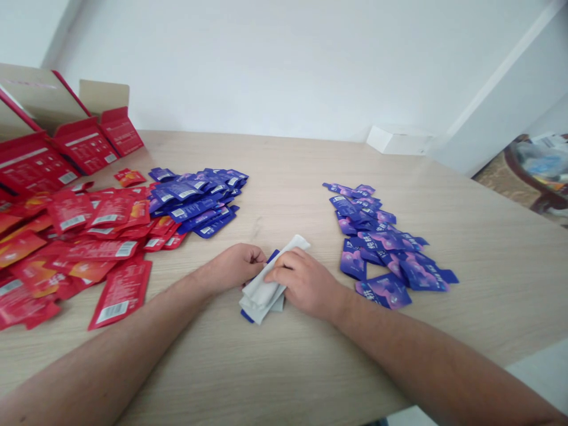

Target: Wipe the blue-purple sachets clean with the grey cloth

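White packet (265, 292) diagonal, far end rightward

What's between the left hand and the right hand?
Head view: white packets are between the left hand and the right hand, with something blue mostly hidden beneath them.

Open tabletop (286, 183) between blue packets (195, 195) and purple packets (381, 236); white sachets (264, 292) block near end.

Over my feed I see white wraps (262, 294), layered and slanting, far ends rightward, above a blue pack (247, 316) mostly hidden beneath them.
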Motion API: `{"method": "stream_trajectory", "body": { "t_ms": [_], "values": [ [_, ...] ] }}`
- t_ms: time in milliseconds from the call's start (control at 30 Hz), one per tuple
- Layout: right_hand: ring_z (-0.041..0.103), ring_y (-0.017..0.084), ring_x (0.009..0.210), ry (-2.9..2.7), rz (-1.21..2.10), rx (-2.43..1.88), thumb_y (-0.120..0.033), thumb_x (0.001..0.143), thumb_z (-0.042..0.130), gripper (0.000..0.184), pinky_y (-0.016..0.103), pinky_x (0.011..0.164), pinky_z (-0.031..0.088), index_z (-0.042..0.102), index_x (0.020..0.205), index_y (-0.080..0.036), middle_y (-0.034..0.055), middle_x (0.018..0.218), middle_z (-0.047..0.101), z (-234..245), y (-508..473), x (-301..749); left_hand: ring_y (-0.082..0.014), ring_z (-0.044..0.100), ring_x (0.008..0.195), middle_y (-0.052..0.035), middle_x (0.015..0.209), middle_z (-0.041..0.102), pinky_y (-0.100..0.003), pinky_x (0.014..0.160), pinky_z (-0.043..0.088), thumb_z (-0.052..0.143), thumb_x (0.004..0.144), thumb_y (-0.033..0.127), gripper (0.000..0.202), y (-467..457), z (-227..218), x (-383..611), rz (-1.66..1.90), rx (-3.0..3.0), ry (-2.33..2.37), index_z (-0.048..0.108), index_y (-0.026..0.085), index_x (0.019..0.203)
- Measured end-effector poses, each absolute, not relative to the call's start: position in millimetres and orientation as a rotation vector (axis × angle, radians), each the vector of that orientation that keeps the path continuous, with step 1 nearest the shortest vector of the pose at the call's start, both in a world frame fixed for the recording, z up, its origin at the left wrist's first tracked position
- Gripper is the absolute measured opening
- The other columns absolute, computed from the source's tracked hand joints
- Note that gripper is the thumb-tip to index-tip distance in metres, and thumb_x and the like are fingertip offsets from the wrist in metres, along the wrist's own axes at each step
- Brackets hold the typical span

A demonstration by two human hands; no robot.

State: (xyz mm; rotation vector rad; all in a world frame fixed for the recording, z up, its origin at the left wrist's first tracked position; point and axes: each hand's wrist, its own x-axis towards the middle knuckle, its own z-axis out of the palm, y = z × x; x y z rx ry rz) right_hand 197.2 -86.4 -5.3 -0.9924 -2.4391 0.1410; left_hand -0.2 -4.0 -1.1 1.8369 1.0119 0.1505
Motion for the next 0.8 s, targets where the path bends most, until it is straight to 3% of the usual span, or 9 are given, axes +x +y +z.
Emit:
{"method": "stream_trajectory", "body": {
  "t_ms": [167, 333, 500, 700, 800],
  "values": [
    [0.050, 0.021, 0.097, -2.558, 0.129, -0.815, -0.024, 0.094, 0.054, 0.017, 0.037, 0.089, 0.042, 0.068, 0.104, -0.023, 0.0053, 0.098, 0.061, -4.3, -89.3, 193.9, -0.0106, 0.053, 0.047, 0.0027, 0.058, 0.059, -0.019, 0.042, 0.040, 0.053, 0.080, 0.042, 0.026, -4.3, -3.2, -1.0, 0.149, 1.851, 1.050, 0.062, 0.018, 0.079],
    [0.050, 0.021, 0.101, -2.410, 0.163, -1.023, -0.007, 0.085, 0.058, 0.028, 0.037, 0.090, 0.041, 0.066, 0.108, -0.020, 0.0062, 0.102, 0.062, -4.7, -83.7, 200.5, -0.0090, 0.050, 0.045, 0.0042, 0.057, 0.056, -0.018, 0.040, 0.037, 0.052, 0.081, 0.040, 0.024, -4.4, -2.4, -0.2, 0.174, 1.851, 1.018, 0.061, 0.018, 0.078],
    [0.050, 0.021, 0.097, -2.526, 0.142, -0.850, -0.022, 0.093, 0.055, 0.018, 0.037, 0.089, 0.042, 0.067, 0.106, -0.023, 0.0053, 0.099, 0.062, -5.4, -87.0, 196.9, -0.0098, 0.052, 0.047, 0.0033, 0.059, 0.058, -0.019, 0.042, 0.040, 0.053, 0.081, 0.040, 0.024, -4.5, -1.1, 0.8, 0.139, 1.835, 1.024, 0.061, 0.018, 0.080],
    [0.050, 0.022, 0.101, -2.407, 0.157, -1.002, -0.006, 0.084, 0.058, 0.029, 0.037, 0.090, 0.041, 0.067, 0.108, -0.020, 0.0063, 0.103, 0.061, -7.8, -83.1, 201.2, -0.0087, 0.049, 0.045, 0.0040, 0.057, 0.056, -0.018, 0.040, 0.037, 0.053, 0.081, 0.039, 0.023, -5.5, 0.6, 0.9, 0.168, 1.847, 1.021, 0.060, 0.017, 0.079],
    [0.051, 0.021, 0.099, -2.483, 0.157, -0.877, -0.013, 0.088, 0.057, 0.023, 0.037, 0.090, 0.042, 0.068, 0.106, -0.022, 0.0055, 0.100, 0.062, -7.9, -85.0, 198.8, -0.0095, 0.052, 0.046, 0.0035, 0.058, 0.057, -0.018, 0.042, 0.038, 0.053, 0.081, 0.039, 0.023, -5.3, -1.4, 0.5, 0.152, 1.849, 1.043, 0.061, 0.018, 0.080]
  ]
}}
